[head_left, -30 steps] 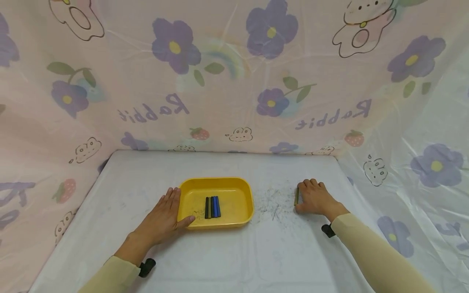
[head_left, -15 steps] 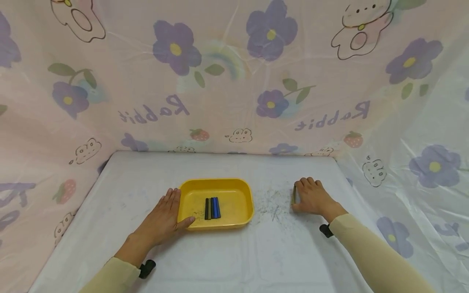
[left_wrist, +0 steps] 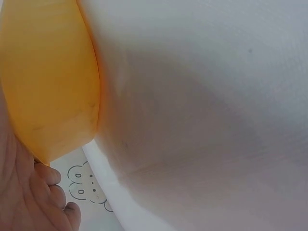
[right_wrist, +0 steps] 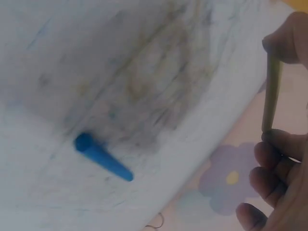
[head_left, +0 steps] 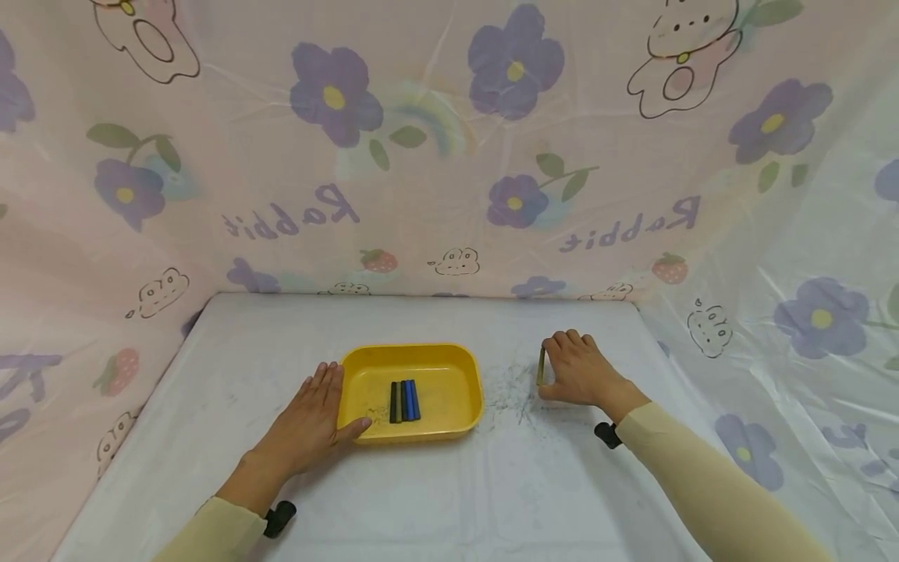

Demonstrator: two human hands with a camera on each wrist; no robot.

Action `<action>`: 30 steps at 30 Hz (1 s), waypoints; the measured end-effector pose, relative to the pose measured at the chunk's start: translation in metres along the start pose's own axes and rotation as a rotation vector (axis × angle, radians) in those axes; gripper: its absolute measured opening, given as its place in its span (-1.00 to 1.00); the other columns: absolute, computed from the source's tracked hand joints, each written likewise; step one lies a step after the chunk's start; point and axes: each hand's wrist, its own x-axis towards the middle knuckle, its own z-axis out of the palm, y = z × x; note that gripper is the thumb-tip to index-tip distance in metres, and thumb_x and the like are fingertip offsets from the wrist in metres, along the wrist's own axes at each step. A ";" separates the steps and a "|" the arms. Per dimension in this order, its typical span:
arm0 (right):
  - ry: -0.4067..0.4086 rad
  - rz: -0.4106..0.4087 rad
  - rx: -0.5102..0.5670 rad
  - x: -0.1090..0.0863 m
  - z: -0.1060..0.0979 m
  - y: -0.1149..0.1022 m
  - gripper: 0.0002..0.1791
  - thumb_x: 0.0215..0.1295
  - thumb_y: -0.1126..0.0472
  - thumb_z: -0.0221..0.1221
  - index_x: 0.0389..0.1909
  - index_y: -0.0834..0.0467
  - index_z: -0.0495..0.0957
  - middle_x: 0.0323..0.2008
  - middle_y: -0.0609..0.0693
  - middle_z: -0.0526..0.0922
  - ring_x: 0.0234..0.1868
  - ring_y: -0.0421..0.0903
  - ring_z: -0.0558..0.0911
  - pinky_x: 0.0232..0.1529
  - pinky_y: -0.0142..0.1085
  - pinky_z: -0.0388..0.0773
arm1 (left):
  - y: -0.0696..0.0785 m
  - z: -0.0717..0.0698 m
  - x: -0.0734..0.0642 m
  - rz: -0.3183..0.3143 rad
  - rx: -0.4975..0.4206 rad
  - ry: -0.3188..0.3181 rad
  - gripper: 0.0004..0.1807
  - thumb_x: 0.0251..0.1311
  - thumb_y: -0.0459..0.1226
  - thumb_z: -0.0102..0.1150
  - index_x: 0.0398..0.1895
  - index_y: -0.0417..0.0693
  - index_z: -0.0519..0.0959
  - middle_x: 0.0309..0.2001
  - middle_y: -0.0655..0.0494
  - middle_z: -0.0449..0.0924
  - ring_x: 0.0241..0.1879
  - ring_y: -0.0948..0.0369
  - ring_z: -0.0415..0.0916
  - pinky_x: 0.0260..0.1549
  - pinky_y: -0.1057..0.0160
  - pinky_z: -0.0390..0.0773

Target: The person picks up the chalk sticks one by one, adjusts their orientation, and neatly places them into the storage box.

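A yellow tray (head_left: 456,367) sits mid-table with several dark and blue crayons (head_left: 403,400) lying side by side in it. My left hand (head_left: 309,421) lies flat on the table against the tray's left side, fingers straight, thumb by the front rim. In the left wrist view the tray wall (left_wrist: 48,82) fills the upper left beside my fingers (left_wrist: 29,192). My right hand (head_left: 576,371) is to the right of the tray and pinches an olive-green crayon (head_left: 541,365) upright between thumb and finger. The right wrist view shows that crayon (right_wrist: 272,91) held just above the table.
Crayon scribbles (head_left: 509,386) smudge the white table cover between the tray and my right hand. A loose blue crayon (right_wrist: 101,156) lies on that smudged patch. A flower-printed sheet (head_left: 449,156) walls the table at the back and both sides.
My right hand has moved left toward the tray and lifted the olive crayon off the table. The left hand and tray have stayed put.
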 end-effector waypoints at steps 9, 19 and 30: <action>0.038 -0.049 0.038 0.025 -0.017 -0.034 -0.23 0.13 -0.23 0.36 0.17 0.27 0.51 0.04 0.16 0.54 0.00 0.13 0.45 0.01 0.05 0.44 | 0.002 0.000 0.001 -0.013 -0.008 -0.010 0.21 0.44 0.43 -0.11 0.64 -0.48 -0.03 0.65 -0.40 -0.04 0.67 -0.25 -0.13 0.63 -0.24 -0.02; 0.029 -0.157 0.071 0.057 -0.044 -0.098 -0.16 0.18 -0.33 0.38 0.24 0.22 0.48 0.10 0.10 0.53 0.03 0.07 0.41 0.01 -0.05 0.39 | 0.001 -0.004 -0.001 -0.011 0.020 -0.026 0.20 0.46 0.43 -0.16 0.65 -0.46 -0.05 0.66 -0.40 -0.06 0.68 -0.25 -0.14 0.63 -0.25 -0.03; -0.054 -0.278 -0.008 0.081 -0.025 -0.149 -0.25 0.24 -0.34 0.33 0.18 0.14 0.49 0.06 0.04 0.54 0.02 0.00 0.42 0.00 -0.15 0.41 | 0.003 -0.007 -0.002 -0.003 0.038 -0.011 0.17 0.48 0.41 -0.14 0.64 -0.46 -0.03 0.65 -0.40 -0.04 0.67 -0.26 -0.11 0.62 -0.24 0.00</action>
